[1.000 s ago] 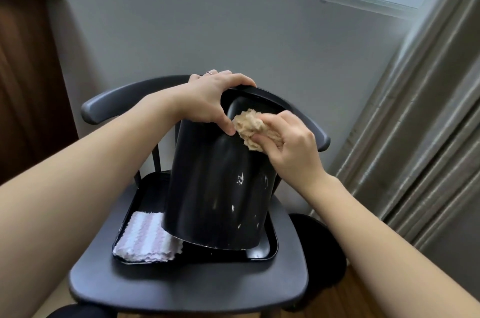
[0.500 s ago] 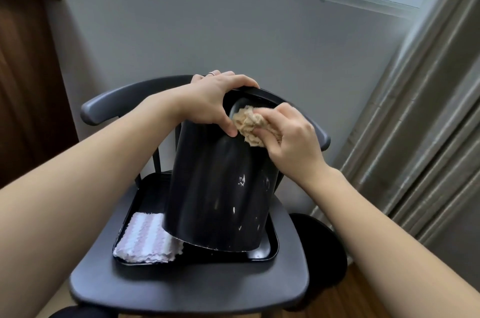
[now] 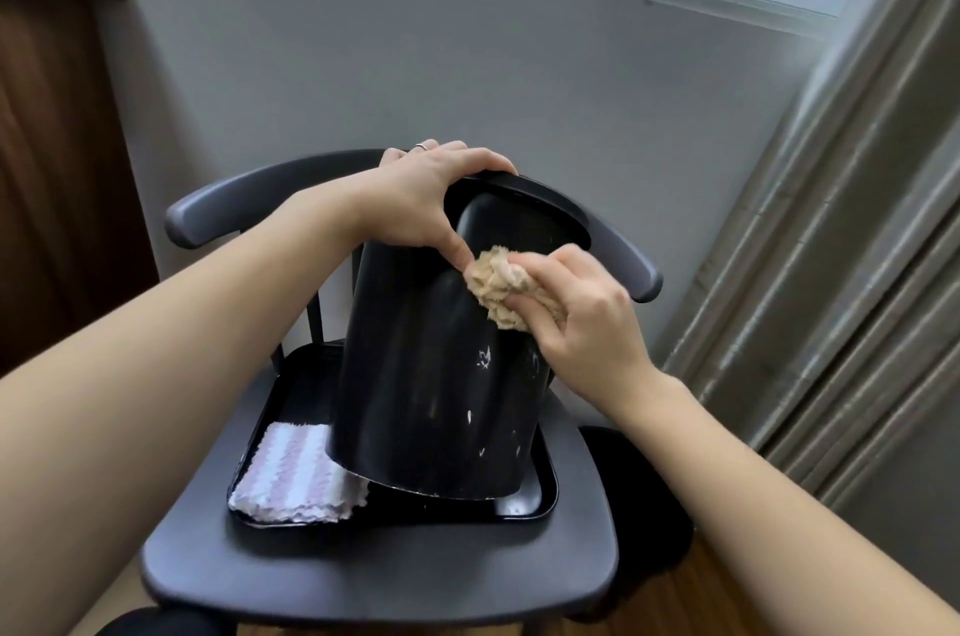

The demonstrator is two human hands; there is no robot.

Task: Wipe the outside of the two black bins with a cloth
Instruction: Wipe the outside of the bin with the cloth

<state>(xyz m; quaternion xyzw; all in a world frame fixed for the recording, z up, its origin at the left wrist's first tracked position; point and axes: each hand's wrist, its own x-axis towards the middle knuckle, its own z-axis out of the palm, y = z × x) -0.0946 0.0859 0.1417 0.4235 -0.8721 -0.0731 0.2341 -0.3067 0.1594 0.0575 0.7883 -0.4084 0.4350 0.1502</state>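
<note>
A black bin (image 3: 431,386) stands tilted toward me on a black tray (image 3: 540,497), its near bottom edge lifted. White specks mark its outer wall. My left hand (image 3: 426,198) grips the bin's top rim, thumb down on the outside. My right hand (image 3: 576,318) presses a crumpled beige cloth (image 3: 496,284) against the upper right of the bin's outer wall, just below the rim. A second black object (image 3: 649,490), perhaps the other bin, sits on the floor to the right, mostly hidden behind the chair seat and my right arm.
The tray rests on a dark chair (image 3: 374,578) with a curved backrest (image 3: 218,214). A folded white and lilac striped cloth (image 3: 296,479) lies in the tray's near left corner, partly under the bin. Curtains (image 3: 841,271) hang on the right, a wall stands behind.
My right hand has rubbed the beige cloth up toward the rim and back down a little along the bin's upper wall. My left hand and the tilted bin have stayed in place.
</note>
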